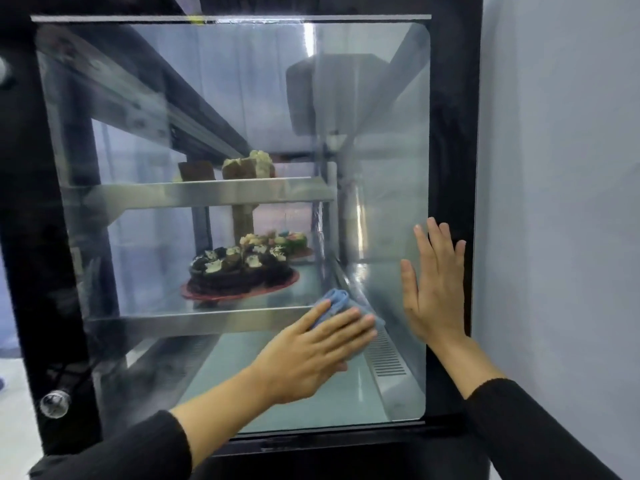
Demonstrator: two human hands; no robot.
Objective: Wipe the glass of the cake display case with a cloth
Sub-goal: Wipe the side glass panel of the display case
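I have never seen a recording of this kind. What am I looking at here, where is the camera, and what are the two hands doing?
There is no machine here. A person works with bare hands, and one camera worn on the head looks forward and down, so you see both arms from the person's own view. In front is a black cake display case with a large glass pane. The left hand lies flat, with straight fingers, on a blue cloth and presses it against the lower part of the glass. The right hand rests open and flat at the pane's right edge and holds nothing. Behind the glass, a chocolate cake on a red board stands on the lower shelf, and cake pieces stand on the upper shelf.
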